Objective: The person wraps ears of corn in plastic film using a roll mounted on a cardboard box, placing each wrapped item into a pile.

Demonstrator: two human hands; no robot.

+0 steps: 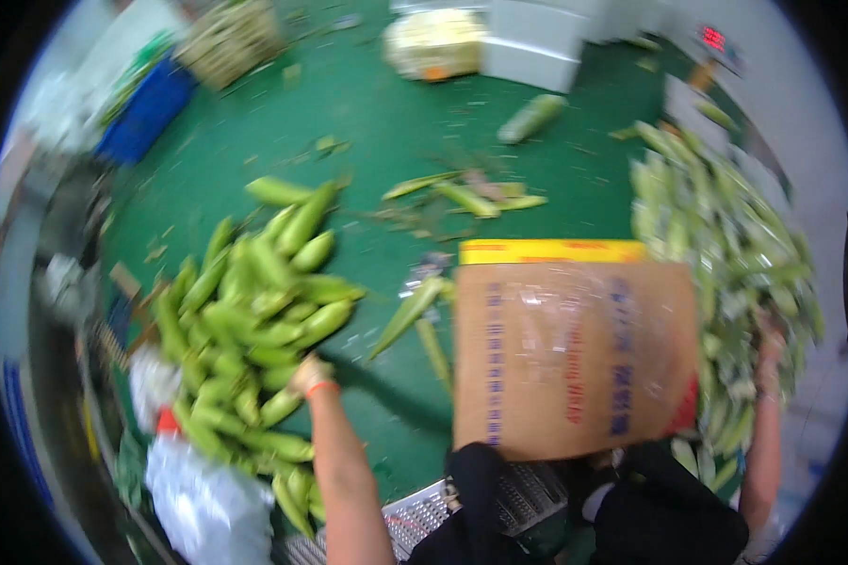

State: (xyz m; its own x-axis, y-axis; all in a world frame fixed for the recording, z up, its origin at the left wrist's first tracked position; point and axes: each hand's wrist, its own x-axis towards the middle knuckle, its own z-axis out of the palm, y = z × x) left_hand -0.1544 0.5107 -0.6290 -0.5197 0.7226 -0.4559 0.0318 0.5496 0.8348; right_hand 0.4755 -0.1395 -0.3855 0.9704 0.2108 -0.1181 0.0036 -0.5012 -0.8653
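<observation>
My left hand point(311, 376), with an orange band at the wrist, is at the right edge of a heap of green corn ears in husks point(233, 325). Its fingers are among the ears, and blur hides whether they grip one. Far to the right, my right hand point(770, 332) reaches into a pile of pale green corn ears in clear plastic point(721, 247); its fingers are blurred and partly hidden. Between my arms, a printed cardboard box point(530, 367) with clear tape across its face stands against my knees.
Loose husks point(466, 198) litter the green floor point(396, 127). One wrapped ear point(533, 119) lies farther off, near white foam boxes point(533, 42). A blue crate point(145, 109) stands at the upper left, a pale plastic bag point(208, 494) at the lower left. A red digital display point(712, 37) glows at the upper right.
</observation>
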